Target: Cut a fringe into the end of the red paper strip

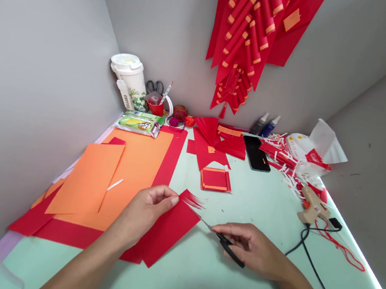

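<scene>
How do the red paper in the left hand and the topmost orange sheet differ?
Edge: the red paper has thin fringe strips at its far end, while the orange sheet shows no fringe. Support: the left hand pinches the red paper; the orange sheet lies unheld on other sheets. Tool: the scissors have their blades at the red paper, away from the orange sheet. Both look like coloured paper.

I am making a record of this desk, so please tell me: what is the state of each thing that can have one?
Left hand: pinching red paper
Right hand: holding scissors
Red paper: partly cut into thin strips
Scissors: at the paper's edge; opening unclear
Phone: lying flat, screen dark
White cup: upright, lid on
Glue gun: lying down; heat not visible
Two bottles: standing, tips up
Tissue pack: open, tissue sticking out
</scene>
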A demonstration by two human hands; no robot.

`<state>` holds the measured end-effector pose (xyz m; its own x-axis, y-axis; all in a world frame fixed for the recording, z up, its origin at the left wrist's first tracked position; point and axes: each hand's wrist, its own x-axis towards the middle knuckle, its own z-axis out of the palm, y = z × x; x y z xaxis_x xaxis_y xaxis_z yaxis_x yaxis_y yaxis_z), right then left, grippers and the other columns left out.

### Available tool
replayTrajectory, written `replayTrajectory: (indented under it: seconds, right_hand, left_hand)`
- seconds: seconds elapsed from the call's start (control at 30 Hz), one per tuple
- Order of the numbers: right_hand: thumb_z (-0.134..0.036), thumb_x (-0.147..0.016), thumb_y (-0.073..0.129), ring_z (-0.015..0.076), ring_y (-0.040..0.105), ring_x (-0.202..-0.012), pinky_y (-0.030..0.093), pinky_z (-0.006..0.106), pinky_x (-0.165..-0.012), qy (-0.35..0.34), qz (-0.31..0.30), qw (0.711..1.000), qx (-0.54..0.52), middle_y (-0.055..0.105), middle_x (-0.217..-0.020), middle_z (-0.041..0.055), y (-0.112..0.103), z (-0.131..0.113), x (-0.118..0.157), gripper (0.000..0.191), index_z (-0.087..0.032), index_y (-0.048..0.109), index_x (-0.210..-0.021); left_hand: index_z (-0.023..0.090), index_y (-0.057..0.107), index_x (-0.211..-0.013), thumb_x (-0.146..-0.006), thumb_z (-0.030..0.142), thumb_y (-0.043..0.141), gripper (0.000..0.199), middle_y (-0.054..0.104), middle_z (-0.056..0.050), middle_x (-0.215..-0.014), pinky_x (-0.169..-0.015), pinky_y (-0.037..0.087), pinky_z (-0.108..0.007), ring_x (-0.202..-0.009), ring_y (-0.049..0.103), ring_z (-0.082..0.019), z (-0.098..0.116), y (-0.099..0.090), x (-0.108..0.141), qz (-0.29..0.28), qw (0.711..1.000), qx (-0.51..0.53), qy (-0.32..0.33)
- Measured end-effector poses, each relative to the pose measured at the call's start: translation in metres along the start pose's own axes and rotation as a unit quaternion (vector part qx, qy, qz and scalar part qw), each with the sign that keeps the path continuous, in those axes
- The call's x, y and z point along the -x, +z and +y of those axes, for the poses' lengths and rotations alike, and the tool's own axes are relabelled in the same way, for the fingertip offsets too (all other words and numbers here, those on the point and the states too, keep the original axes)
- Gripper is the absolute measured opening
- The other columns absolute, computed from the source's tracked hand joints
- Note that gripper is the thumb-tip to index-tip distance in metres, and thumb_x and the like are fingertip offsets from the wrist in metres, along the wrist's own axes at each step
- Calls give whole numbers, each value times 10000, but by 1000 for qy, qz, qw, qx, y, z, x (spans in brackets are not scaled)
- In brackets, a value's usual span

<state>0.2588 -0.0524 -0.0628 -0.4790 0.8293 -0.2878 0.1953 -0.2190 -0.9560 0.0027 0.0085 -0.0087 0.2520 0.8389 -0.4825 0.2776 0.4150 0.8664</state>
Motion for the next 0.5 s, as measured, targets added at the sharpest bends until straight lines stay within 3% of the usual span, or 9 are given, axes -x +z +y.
replayTrajectory:
  seconds: [0.5]
  right_hand:
    - [-223, -813, 567, 163, 618, -868, 511, 259, -745, -1, -7, 1000, 3, 643, -1092, 57, 0, -3, -1, 382, -217, 610, -1193]
  left_hand:
    - [196, 560, -746, -757, 461, 591, 267, 532, 50, -616, -469, 355, -182, -510, 466, -93, 1, 3, 2, -10, 1000, 8, -5]
